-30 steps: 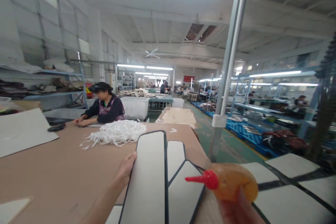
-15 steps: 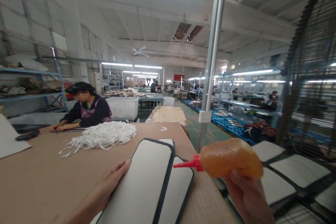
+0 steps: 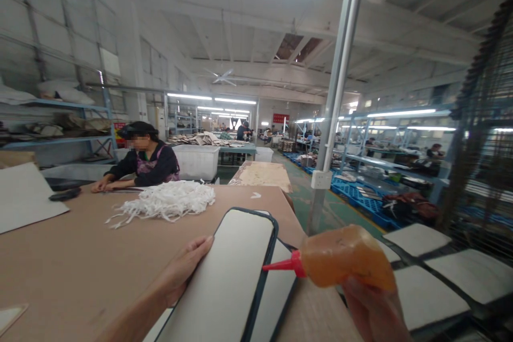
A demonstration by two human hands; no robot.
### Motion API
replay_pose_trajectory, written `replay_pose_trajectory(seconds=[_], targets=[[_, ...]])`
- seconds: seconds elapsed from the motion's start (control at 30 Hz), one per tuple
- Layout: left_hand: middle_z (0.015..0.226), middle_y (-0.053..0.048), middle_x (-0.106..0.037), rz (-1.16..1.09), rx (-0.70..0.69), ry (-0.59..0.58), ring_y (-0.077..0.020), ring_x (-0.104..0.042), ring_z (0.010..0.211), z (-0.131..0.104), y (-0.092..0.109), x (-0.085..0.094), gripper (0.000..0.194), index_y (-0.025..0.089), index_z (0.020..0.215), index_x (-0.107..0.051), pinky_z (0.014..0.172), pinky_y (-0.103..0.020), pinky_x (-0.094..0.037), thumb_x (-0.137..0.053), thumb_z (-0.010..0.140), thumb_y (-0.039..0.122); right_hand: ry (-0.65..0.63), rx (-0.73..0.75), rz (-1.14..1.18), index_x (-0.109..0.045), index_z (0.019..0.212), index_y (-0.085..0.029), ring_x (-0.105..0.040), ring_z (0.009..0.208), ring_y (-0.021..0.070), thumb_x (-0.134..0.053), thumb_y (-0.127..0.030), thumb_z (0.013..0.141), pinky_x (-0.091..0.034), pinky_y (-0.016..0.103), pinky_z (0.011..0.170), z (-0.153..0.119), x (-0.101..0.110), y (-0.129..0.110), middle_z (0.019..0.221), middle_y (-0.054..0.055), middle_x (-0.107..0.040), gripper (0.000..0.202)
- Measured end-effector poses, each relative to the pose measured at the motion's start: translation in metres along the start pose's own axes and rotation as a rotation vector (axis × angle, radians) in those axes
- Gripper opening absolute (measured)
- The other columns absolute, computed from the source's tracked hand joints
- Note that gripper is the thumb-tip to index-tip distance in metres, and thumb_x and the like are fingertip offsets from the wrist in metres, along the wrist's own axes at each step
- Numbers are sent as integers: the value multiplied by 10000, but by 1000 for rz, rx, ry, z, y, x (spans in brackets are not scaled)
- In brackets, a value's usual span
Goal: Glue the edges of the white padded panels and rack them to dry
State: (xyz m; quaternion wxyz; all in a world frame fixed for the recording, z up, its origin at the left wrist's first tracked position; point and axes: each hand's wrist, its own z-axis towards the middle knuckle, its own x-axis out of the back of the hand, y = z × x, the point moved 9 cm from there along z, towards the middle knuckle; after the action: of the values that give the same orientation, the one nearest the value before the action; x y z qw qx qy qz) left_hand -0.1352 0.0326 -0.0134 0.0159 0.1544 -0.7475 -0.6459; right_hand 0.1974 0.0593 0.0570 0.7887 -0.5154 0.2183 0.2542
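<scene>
A long pale panel with a dark rim lies slanted in front of me, with my left hand gripping its left edge. My right hand is wrapped round a bottle of amber liquid, tipped on its side. Its red nozzle points left, and the tip is at the panel's right rim. Beneath, a second dark-rimmed panel sticks out to the right. Both rest on the brown table.
White strips are heaped on the table, and a person in dark sleeves works behind them at the left. A white sheet lies far left. A metal post rises beyond the table; pale panels lie at the right.
The view has turned a little left. The nozzle tip has moved down and left onto the upper panel's rim. The panels have shifted slightly, and the lower one is more covered.
</scene>
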Motion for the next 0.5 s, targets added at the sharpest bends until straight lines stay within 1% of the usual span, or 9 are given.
replay_pose_trajectory(seconds=[0.13,0.2,0.27,0.33,0.4,0.43,0.5], targets=[[654,2,-684,3,-11,11,-143,-575,588,3,0,4,435,196,757,-635,534,-223,-442,-760,575,571,-24,-48,3,-550,1261,-309,-666,826,203,-841,-228,578,-543,300,774,-7,-2,6,965,27,-734,747],[658,5,-681,1,-17,10,-145,-575,597,5,-1,6,439,198,765,-633,544,-225,-445,-759,576,573,-28,-67,-11,-544,1267,-318,-680,835,236,-844,-264,569,-552,330,756,-13,-1,14,967,39,-736,761],[660,6,-679,15,-31,17,-149,-576,609,7,1,7,451,198,779,-634,549,-227,-444,-751,578,584,-22,-83,-25,-566,1243,-331,-692,840,279,-857,-306,529,-559,377,752,-22,5,25,959,41,-737,771],[644,6,-672,50,-50,40,-154,-570,606,8,3,10,472,196,777,-633,541,-226,-434,-739,572,608,-18,-121,-34,-626,1169,-347,-698,840,311,-849,-349,522,-556,430,782,-29,11,38,950,39,-743,684],[617,11,-658,104,-69,74,-151,-551,584,6,8,15,487,198,749,-628,520,-222,-419,-724,561,636,-13,-162,-37,-674,1088,-369,-702,845,313,-794,-395,601,-549,455,812,-32,16,44,955,34,-750,502],[609,15,-652,136,-79,86,-150,-541,576,4,10,17,485,201,733,-625,512,-221,-412,-716,563,646,-14,-179,-31,-687,1061,-374,-703,854,309,-757,-410,645,-548,458,818,-29,16,42,964,37,-751,423],[600,23,-638,204,-92,99,-154,-533,575,-3,16,22,464,209,699,-622,506,-222,-406,-706,575,648,7,-160,-8,-694,1047,-375,-697,887,298,-721,-416,683,-546,451,829,-17,14,28,1001,40,-746,368]])
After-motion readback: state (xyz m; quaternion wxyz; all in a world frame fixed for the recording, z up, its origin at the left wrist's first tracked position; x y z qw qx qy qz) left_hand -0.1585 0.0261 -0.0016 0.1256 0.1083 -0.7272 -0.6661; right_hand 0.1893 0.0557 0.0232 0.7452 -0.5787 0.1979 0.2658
